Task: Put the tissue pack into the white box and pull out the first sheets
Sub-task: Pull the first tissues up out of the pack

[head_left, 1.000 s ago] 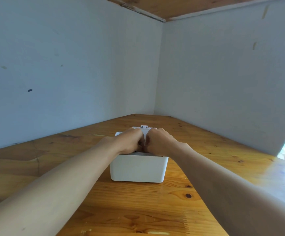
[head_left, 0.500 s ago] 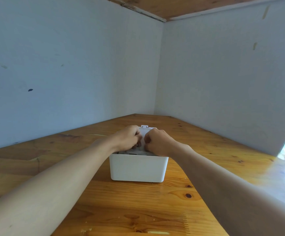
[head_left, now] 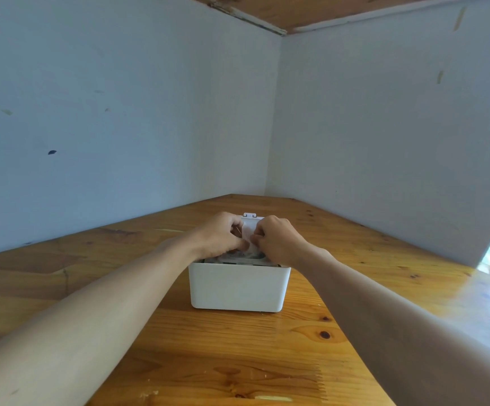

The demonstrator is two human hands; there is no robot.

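A white box (head_left: 239, 287) is seen standing on a wooden bench (head_left: 237, 356) that is set into the corner of two pale blue walls (head_left: 120, 112). The tissue pack (head_left: 242, 256) is lodged inside the box, only a strip of its patterned top being visible just above the near rim. Behind the hands, the raised lid (head_left: 249, 219) of the box is partly shown, with a small clasp at its upper edge. Both hands are held close together over the opening. The left hand (head_left: 223, 235) is curled, its fingertips pinched on a white sheet (head_left: 249, 235) at the middle of the pack. The right hand (head_left: 279, 240) is likewise curled, its fingers closed on the same white sheet from the other side. How far the sheet has been drawn out cannot be told, as it is largely covered by the fingers.
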